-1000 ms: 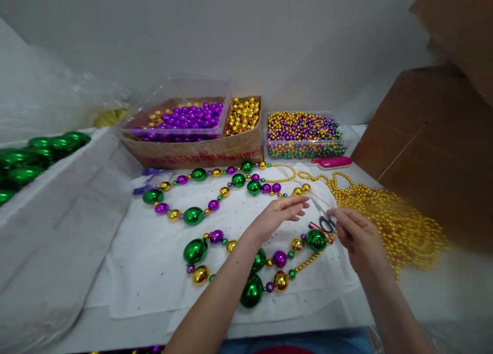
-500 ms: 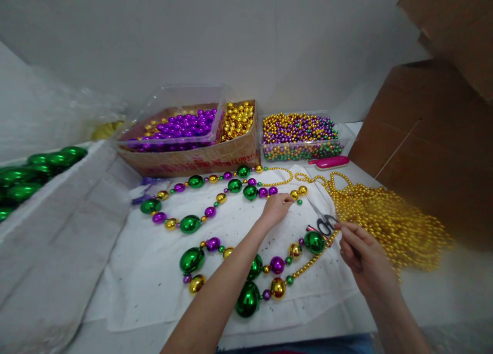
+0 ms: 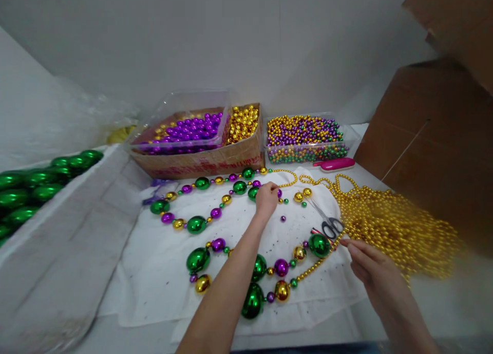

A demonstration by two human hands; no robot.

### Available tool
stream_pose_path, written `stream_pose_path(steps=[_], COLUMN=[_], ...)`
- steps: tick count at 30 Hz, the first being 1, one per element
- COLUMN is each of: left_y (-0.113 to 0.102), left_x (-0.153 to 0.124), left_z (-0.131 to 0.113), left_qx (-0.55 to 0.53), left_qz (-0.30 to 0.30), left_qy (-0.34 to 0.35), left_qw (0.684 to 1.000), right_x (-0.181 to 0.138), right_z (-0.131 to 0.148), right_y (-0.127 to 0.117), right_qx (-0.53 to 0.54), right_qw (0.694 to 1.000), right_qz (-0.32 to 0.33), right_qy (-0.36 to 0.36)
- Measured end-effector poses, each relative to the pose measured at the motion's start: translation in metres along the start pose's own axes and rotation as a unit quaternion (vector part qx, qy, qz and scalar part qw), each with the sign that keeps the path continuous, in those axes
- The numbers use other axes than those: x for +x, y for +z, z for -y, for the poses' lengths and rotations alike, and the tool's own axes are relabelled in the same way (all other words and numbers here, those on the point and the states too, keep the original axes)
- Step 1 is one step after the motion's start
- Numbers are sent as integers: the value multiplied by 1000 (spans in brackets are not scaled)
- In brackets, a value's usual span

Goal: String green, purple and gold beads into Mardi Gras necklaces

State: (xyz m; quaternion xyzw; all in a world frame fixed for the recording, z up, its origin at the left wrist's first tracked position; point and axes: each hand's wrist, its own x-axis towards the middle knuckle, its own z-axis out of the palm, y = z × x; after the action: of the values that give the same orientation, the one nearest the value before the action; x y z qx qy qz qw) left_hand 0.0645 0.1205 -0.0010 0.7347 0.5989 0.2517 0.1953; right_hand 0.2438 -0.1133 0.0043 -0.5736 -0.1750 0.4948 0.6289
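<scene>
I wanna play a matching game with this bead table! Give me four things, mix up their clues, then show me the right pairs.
Things:
1. left hand
2. scissors
3. pink thing
4. gold strands

Clues:
A. heaped in front of brown cardboard
B. right beside a purple ball
C. has dark loop handles
D. just in front of the clear tub of small mixed beads

Right pairs: 1-B, 2-C, 3-D, 4-A
</scene>
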Motion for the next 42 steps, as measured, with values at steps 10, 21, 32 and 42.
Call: stream_pose_path(steps=[10, 21, 32, 42], left_y=[-11, -13, -9, 4], left_x=[1, -17, -39, -28], left_z=[15, 18, 30, 24], left_qx=[66, 60, 4, -12], left_qz=[2, 4, 49, 51], left_qy=[16, 42, 61, 23], left_qw=[998, 997, 997, 998], right_x=[-7, -6, -11, -20], right_z=[0, 12, 35, 18], right_y=[3, -3, 12, 8], right_qx=[52, 87, 45, 20], right_qw=[998, 995, 999, 1000], right_qz=[37, 44, 10, 18], right_qy=[17, 2, -20, 6])
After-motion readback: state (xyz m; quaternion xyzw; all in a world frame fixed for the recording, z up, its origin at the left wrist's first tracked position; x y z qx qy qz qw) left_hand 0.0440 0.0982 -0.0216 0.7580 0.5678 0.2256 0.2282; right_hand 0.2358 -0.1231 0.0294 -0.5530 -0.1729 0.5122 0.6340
